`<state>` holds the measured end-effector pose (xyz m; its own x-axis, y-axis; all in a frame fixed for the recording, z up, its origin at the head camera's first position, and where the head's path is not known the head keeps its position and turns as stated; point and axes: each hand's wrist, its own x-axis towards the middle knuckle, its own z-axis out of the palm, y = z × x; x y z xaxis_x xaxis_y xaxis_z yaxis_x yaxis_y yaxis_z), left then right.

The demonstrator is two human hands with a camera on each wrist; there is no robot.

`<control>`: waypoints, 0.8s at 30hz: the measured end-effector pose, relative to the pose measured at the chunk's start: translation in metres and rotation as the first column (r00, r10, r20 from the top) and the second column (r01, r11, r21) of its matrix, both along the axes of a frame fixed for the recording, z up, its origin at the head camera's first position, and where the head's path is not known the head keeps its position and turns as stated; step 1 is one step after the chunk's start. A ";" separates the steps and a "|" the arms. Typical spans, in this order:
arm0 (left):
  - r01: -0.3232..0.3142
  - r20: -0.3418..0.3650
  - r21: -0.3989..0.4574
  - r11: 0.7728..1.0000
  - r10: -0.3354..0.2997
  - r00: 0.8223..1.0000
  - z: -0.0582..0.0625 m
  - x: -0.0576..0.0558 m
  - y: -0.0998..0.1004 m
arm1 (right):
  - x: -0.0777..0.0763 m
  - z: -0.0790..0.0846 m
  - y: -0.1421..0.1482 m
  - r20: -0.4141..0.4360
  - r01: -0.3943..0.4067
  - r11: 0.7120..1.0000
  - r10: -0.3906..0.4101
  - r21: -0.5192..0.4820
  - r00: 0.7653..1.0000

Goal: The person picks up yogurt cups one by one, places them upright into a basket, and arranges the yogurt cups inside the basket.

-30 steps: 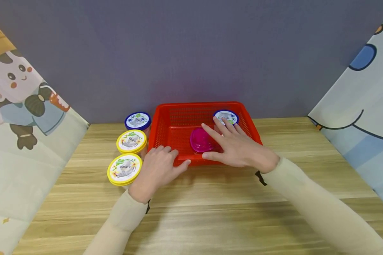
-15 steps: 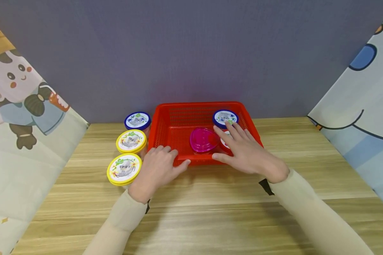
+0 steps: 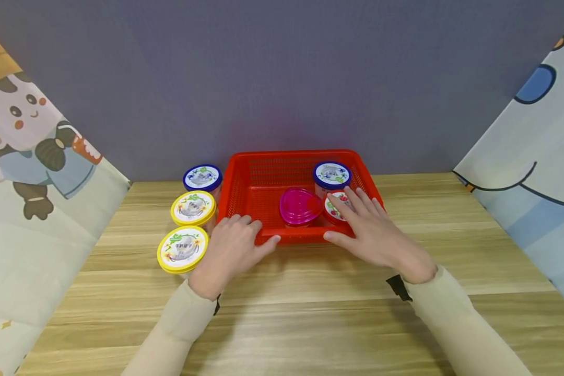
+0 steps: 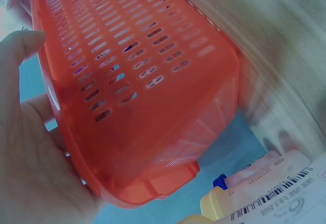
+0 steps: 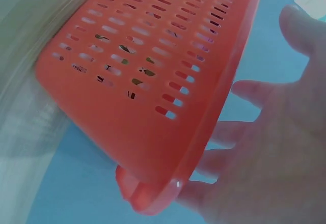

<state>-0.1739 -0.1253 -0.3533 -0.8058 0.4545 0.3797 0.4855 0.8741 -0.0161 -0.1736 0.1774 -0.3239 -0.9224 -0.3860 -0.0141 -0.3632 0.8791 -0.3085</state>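
A red perforated plastic basket [image 3: 268, 235] stands on the table near the back wall. Inside it are a pink-lidded container [image 3: 300, 207], a red-lidded tub [image 3: 335, 209] and a blue-lidded tub [image 3: 331, 174]. My left hand [image 3: 230, 248] lies over the basket's front left corner. Its thumb points along the front rim, and the fingertips are hidden in the head view. My right hand [image 3: 376, 235] is spread at the front right corner, its fingers reaching over the red-lidded tub. In the right wrist view its fingers stand beside the basket rim [image 5: 216, 107], holding nothing.
Left of the basket stands a row of tubs: one blue-lidded [image 3: 202, 177] and two yellow-lidded, the nearer yellow-lidded tub [image 3: 183, 249] beside my left wrist. A grey wall [image 3: 282, 78] rises behind, with cartoon-printed panels at both sides. Wood-grain tabletop [image 3: 310, 313] lies in front.
My right hand has drawn back rightward and toward me from the pink-lidded container, uncovering the red-lidded tub. My left hand and the basket have stayed in place.
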 end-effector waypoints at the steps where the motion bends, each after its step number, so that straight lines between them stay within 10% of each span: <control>1: 0.000 0.000 0.000 1.000 0.000 1.000 0.000 0.000 0.000 | 0.000 0.000 0.001 -0.001 0.002 1.000 -0.002 -0.006 1.000; 24: -0.002 0.022 -0.009 1.000 0.002 1.000 0.002 0.000 0.002 | 0.002 -0.011 0.015 -0.214 0.020 0.997 -0.035 -0.070 0.976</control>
<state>-0.1738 -0.1237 -0.3517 -0.8150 0.4559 0.3577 0.4837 0.8751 -0.0132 -0.1713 0.1922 -0.3349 -0.9112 -0.3539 0.2109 -0.4036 0.8695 -0.2847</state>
